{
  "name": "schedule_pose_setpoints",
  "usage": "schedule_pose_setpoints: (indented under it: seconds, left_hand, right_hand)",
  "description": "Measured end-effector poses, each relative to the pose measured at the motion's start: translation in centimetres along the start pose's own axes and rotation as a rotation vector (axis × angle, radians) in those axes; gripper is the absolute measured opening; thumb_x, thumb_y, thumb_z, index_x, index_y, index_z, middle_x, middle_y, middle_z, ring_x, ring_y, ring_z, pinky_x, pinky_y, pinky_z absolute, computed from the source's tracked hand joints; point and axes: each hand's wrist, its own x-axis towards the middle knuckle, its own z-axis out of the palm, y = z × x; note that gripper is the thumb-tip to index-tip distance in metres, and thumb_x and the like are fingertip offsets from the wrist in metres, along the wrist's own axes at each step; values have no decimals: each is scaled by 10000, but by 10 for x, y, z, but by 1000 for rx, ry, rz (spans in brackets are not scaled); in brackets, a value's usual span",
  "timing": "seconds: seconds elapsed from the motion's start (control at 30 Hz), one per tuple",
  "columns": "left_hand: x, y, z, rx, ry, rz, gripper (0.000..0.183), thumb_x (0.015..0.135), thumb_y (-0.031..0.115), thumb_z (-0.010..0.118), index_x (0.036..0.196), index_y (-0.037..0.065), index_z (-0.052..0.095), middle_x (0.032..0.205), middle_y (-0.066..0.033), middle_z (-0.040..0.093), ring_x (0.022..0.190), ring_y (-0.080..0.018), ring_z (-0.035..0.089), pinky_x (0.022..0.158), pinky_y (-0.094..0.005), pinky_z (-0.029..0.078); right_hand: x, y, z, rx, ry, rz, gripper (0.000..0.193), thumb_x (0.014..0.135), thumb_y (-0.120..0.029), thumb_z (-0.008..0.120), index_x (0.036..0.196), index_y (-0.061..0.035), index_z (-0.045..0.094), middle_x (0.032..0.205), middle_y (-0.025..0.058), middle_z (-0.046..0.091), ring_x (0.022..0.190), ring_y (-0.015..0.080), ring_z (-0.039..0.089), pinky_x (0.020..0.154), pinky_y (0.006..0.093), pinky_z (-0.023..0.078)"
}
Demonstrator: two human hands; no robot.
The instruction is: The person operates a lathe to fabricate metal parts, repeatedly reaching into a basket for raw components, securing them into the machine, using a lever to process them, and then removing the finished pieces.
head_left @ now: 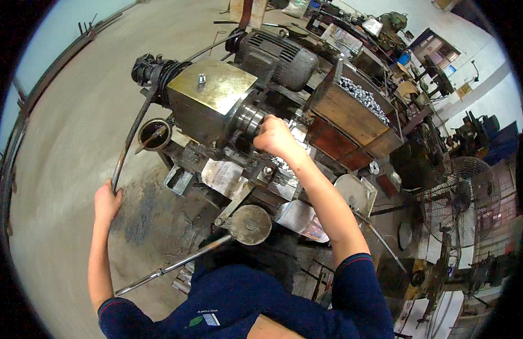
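Note:
My left hand [107,201] is closed around the lower end of a long dark lever [135,125], which rises to the pulley end of the machine [196,118]. At the machine's other end, my right hand [277,135] has its fingers curled together against the face of the shiny round spindle chuck [249,119]. Whatever those fingers pinch is hidden behind them. A small metal nut-like part [202,78] stands on the brass-coloured top plate [225,87]. Below the chuck, shiny metal pieces [282,166] lie near my right forearm.
A wooden box [349,121] full of small metal parts stands right of the ribbed motor [281,61]. A round pot [154,134] with a stick in it sits left of the machine. Near my body are a round metal plate [250,225] and a rod [176,265]. A caged fan [460,195] stands right.

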Motion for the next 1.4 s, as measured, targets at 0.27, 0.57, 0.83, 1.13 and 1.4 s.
schedule_pose_setpoints:
  seconds: [0.27, 0.57, 0.83, 1.13, 1.4]
  left_hand:
    - [82, -101, -21, 440, 185, 123, 99, 698, 111, 573, 759, 33, 565, 683, -182, 604, 651, -359, 598, 604, -444, 479]
    - [103, -75, -28, 170, 197, -35, 175, 743, 134, 579, 880, 44, 639, 857, -176, 640, 814, -331, 619, 724, -421, 488]
    - [81, 43, 141, -363, -377, -1, 383, 716, 223, 660, 1020, 3, 589, 862, -146, 645, 777, -261, 618, 722, -352, 474]
    - [113, 58, 180, 524, -418, 604, 280, 728, 241, 643, 997, 166, 629, 878, -86, 636, 828, -281, 622, 723, -423, 481]
    - [78, 28, 171, 54, -381, 148, 334, 722, 298, 636, 1014, 135, 648, 871, -95, 667, 863, -274, 621, 756, -382, 489]
  right_hand:
    - [5, -2, 7, 64, 195, 1, 239, 531, -170, 578, 624, 50, 589, 813, 229, 563, 783, 380, 568, 715, 391, 466]
    - [-37, -9, -30, 17, 379, -236, 223, 543, -174, 607, 707, -25, 635, 1118, 215, 544, 890, 388, 577, 786, 420, 473]
    - [-176, 72, -86, 61, 479, -2, 268, 564, -94, 613, 822, -21, 628, 1152, 168, 550, 1011, 346, 558, 850, 345, 456]
    - [-343, 183, -78, -69, 467, 560, 240, 561, -61, 581, 783, 11, 639, 824, 135, 617, 747, 251, 621, 670, 311, 482]
    - [-454, 303, -78, -540, 128, 1179, 594, 643, -161, 611, 1225, -99, 506, 1300, 112, 468, 1123, 319, 492, 950, 404, 399]
